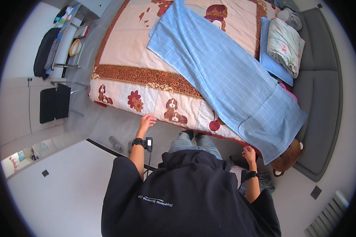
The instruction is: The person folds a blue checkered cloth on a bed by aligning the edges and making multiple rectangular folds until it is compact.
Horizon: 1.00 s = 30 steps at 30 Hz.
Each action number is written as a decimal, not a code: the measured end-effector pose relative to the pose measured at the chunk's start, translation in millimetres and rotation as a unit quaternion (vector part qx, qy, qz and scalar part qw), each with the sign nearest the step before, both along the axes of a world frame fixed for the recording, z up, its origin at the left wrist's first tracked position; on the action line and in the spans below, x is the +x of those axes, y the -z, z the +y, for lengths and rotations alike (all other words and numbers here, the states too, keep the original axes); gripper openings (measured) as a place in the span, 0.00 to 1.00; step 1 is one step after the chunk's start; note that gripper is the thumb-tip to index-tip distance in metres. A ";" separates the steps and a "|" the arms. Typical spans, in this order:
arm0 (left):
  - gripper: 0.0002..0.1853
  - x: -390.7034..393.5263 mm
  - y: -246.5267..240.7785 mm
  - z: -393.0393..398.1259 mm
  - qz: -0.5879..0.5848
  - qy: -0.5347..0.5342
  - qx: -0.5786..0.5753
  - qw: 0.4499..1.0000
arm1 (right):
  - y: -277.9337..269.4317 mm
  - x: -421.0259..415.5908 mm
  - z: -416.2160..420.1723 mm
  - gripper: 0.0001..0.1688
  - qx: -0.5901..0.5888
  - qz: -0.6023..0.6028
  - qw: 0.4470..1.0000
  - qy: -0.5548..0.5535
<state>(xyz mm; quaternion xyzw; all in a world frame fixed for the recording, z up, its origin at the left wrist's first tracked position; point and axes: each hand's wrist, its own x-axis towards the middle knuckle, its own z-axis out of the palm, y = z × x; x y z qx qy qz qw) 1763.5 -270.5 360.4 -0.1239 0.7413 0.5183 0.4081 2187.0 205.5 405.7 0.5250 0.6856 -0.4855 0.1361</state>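
My left hand [148,120] is held beside the near edge of the bed, its fingers apart and nothing in it. A light blue checked sheet [213,65] lies slantwise over the patterned bedspread [121,44], from the far side down to the near right corner. Close to that sheet's lower edge is my right hand [249,153], fingers partly curled; no held thing shows. Brown dogs and red flowers decorate the bedspread. Part of a brown plush toy [287,158] sticks out from under the sheet's corner.
A grey padded headboard [316,97] stands at the right, with a blue pillow [274,68], a folded floral quilt [284,47] and a grey plush toy [290,18] by it. At the left are a black chair [55,103], a desk with clothes and a slipper [116,144] on the floor.
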 end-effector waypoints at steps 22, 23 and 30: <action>0.15 259.0 19.7 -380.2 -0.214 -0.311 0.000 0.926 | 49.7 -428.5 -259.0 0.12 0.054 0.132 0.890 -0.432; 0.15 238.5 15.4 -400.9 -0.164 -0.326 -0.005 0.931 | 52.8 -439.8 -282.5 0.13 0.097 0.121 0.858 -0.489; 0.12 76.8 51.9 -560.0 0.008 -0.345 0.008 0.939 | 59.3 -497.7 -453.4 0.13 -0.097 0.044 0.850 -0.516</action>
